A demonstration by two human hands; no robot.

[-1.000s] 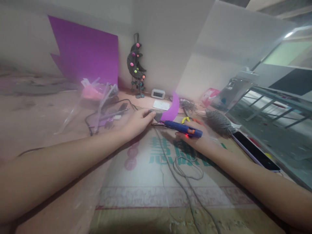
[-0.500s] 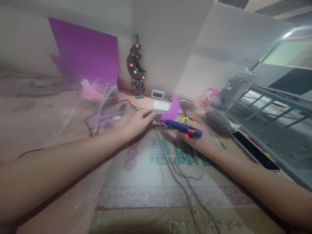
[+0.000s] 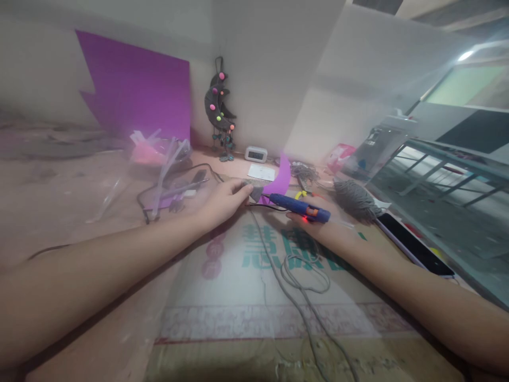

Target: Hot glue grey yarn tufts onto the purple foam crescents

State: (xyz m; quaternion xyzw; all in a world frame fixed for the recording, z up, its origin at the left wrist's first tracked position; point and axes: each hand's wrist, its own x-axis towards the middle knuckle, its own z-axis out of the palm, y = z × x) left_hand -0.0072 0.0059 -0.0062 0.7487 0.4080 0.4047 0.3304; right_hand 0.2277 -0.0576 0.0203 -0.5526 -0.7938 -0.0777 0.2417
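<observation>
Since the earlier frames the nozzle of the blue hot glue gun (image 3: pixel 300 206) has crept a little closer to the grey yarn-wrapped tip (image 3: pixel 255 192) of the purple crescent-shaped foam piece (image 3: pixel 280 178), and now sits just beside it; both arms otherwise lie much as they did. The left hand (image 3: pixel 222 200) pinches that wrapped tip between thumb and fingertips, holding the crescent on edge at the far end of the flattened cardboard box with green printed characters (image 3: pixel 222 297). The right hand (image 3: pixel 314 225) is curled under and around the glue gun's body, gripping it with the barrel pointing left toward the tip, and a small red light glows on its underside. A loose strand of grey yarn (image 3: pixel 302 276) runs from the tip down across the cardboard in loops. To the right of the gun lie a fluffy bundle of grey yarn (image 3: pixel 353 197) and, nearer, a black smartphone (image 3: pixel 413 245). Farther back, a large purple sheet (image 3: pixel 139 95) leans on the wall, a dark moon-shaped hanging ornament with coloured pompoms (image 3: pixel 218 106) hangs beside it, and a small white digital clock (image 3: pixel 255 154) stands below.
</observation>
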